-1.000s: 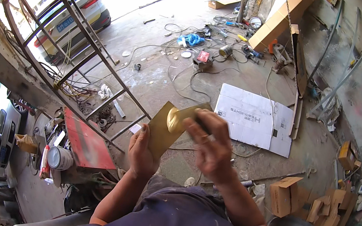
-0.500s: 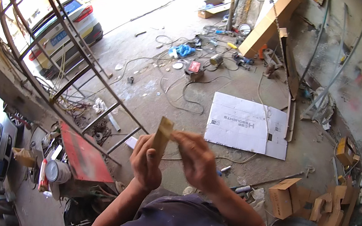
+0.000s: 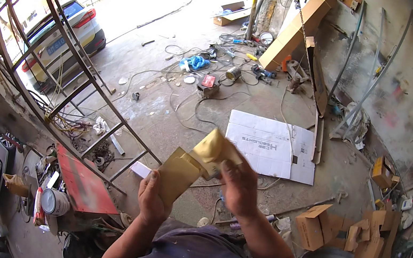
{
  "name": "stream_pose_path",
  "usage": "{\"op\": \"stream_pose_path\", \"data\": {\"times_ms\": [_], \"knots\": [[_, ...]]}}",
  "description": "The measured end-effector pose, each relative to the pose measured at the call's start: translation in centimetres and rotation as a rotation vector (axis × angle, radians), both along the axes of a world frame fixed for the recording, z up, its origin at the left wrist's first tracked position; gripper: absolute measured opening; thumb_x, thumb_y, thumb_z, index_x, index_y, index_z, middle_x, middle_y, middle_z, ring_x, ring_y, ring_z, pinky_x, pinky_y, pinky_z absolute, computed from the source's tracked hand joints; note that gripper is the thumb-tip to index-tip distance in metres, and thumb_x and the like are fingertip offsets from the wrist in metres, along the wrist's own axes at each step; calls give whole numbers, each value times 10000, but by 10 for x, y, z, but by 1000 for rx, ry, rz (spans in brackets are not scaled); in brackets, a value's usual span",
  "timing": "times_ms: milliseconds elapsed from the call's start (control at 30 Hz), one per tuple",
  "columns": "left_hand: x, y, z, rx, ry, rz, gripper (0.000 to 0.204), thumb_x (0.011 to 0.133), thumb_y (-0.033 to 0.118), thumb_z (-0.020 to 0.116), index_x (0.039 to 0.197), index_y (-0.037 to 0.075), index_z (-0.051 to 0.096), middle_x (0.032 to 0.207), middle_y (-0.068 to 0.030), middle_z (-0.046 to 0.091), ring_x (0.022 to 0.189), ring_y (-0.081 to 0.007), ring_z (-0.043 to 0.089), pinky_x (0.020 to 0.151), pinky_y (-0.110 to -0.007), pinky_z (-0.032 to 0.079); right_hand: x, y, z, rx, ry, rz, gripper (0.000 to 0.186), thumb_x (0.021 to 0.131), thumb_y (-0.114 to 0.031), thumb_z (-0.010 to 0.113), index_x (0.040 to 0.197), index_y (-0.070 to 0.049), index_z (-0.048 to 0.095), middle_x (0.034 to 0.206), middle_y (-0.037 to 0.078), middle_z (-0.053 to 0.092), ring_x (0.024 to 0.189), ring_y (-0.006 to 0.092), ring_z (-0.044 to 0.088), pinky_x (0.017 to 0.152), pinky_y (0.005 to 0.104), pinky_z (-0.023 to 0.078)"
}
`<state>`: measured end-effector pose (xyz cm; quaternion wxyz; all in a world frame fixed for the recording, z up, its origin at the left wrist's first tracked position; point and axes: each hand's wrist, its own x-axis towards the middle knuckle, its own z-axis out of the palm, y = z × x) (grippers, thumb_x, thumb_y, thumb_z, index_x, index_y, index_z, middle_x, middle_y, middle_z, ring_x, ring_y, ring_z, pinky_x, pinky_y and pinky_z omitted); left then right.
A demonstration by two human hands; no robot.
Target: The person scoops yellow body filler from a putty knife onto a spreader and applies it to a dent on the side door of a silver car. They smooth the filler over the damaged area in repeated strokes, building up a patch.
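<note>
My left hand (image 3: pixel 152 199) holds a flat yellow-brown sheet of sandpaper (image 3: pixel 176 174) by its lower edge, at chest height over the concrete floor. My right hand (image 3: pixel 239 184) grips a second, crumpled yellow-brown piece (image 3: pixel 214 151) that overlaps the first sheet's upper right corner. Both forearms rise from the lower edge over my purple shirt. A small white block (image 3: pixel 139 169) lies on the floor just left of my left hand.
A flattened white cardboard sheet (image 3: pixel 271 145) lies ahead. A rusty metal frame (image 3: pixel 72 72) leans on the left above a red metal panel (image 3: pixel 80 183) and a paint tin (image 3: pixel 54 202). Cardboard boxes (image 3: pixel 316 226) sit right; cables and tools (image 3: pixel 208 83) litter the floor beyond. A car (image 3: pixel 67 34) is parked outside.
The sheet went edge-on in my hands, and now faces up again. My right hand has pulled a crumpled piece up and to the right of it.
</note>
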<state>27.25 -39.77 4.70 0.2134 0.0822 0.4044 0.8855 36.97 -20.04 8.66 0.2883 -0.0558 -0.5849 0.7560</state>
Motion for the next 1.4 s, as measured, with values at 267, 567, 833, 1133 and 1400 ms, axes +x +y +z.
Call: {"op": "stream_pose_path", "data": {"times_ms": [267, 567, 833, 1133, 1400], "knots": [[-9, -5, 0, 81, -104, -28, 432, 1218, 361, 549, 1299, -37, 696, 1229, -180, 774, 1116, -310, 776, 995, -466, 628, -4, 17, -10, 901, 81, -113, 498, 1016, 73, 698, 1493, -64, 743, 1399, 188, 755, 1266, 371, 748, 1073, 451, 618], [-12, 16, 1, -97, 125, 199, 507, 1238, 415, 513, 1285, -42, 728, 1155, -123, 778, 1022, -225, 752, 924, -363, 599, 2, -26, -14, 1192, 73, -167, 570, 962, -59, 762, 1515, -194, 766, 1460, 137, 697, 1374, 357, 660, 1185, 507, 536], [-12, 21, 21, -680, 1171, 327, 535, 1232, 348, 454, 1298, -104, 733, 1110, -259, 753, 1001, -428, 723, 907, -474, 570, -1, -7, -2, 698, 87, -161, 414, 1062, 103, 668, 1461, 9, 727, 1345, 205, 758, 1212, 344, 766, 992, 396, 627], [-13, 14, 18, -357, 588, 281, 584, 1252, 396, 449, 1343, -118, 711, 1230, -196, 781, 1062, -299, 739, 960, -408, 566, 9, 1, -15, 817, 167, 132, 402, 1047, 69, 722, 1432, -37, 770, 1384, 182, 760, 1265, 360, 756, 1051, 435, 632], [-3, 9, -10, 274, -66, -274, 450, 1215, 434, 552, 1316, 25, 708, 1234, -130, 785, 1094, -245, 768, 972, -386, 603, 7, 7, -6, 246, 37, 2, 507, 1214, -175, 567, 1690, -6, 524, 1440, 182, 740, 1299, 247, 716, 1070, 366, 586]]}}
